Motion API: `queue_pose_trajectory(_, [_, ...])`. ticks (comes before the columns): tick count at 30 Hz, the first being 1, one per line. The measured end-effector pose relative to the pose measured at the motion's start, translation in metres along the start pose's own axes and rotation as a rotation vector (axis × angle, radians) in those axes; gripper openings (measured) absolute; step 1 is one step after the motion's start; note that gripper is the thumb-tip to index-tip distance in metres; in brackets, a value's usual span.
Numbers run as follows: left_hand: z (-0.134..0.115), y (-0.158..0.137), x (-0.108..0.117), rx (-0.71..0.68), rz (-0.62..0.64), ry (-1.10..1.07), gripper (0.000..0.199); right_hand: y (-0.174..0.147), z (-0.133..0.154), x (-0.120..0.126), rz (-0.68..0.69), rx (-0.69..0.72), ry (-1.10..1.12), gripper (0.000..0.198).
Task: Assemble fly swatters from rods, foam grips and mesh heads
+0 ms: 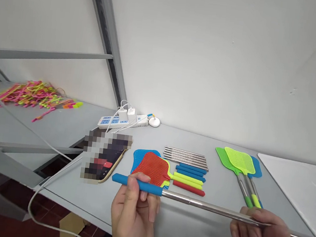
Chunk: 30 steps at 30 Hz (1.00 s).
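My left hand [135, 212] is closed on a blue handle [149, 188], thumb on top. Out of the handle's right end runs a shiny metal telescopic rod [207, 205], extended to the right past the frame's edge. My right hand [267, 234] is closed around that rod. Behind my left hand lie a red fly swatter head [152, 167] and a blue one [141, 157], with yellow partly hidden beneath. Beside them are blue handles [190, 172], yellow handles [187, 180], a red handle [189, 188] and several metal rods [186, 157]. Fly swatters [240, 161] with metal shafts lie beyond my right hand.
A phone [106, 162], partly blurred out, lies left on the grey table [179, 136]. Behind it are a power strip [123, 121] with white cables and a round white device [154, 122]. A colourful pile [34, 93] is far left; a white board [296, 185] lies right.
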<state>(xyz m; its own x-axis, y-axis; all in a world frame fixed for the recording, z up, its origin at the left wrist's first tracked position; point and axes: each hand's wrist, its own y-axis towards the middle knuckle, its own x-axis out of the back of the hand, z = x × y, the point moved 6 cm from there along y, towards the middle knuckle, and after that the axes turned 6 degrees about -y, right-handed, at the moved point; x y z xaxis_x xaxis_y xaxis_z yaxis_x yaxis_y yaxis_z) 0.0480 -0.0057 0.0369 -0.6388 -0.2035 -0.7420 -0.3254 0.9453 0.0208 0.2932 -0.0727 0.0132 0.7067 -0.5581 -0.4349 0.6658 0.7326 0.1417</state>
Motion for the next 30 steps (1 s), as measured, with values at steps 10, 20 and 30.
queue_pose_trajectory(10, [0.014,-0.005,0.020,0.114,-0.091,-0.125,0.026,-0.006,0.017,-0.059,-0.004,0.050,0.057,0.019])
queue_pose_trajectory(20, [0.008,-0.022,0.010,-0.055,0.145,-0.094,0.026,-0.028,-0.010,-0.081,0.379,-0.027,-0.144,0.015])
queue_pose_trajectory(30, [-0.032,0.012,0.024,-0.106,-0.077,-0.141,0.032,-0.011,0.013,-0.047,0.181,-0.029,-0.046,0.017])
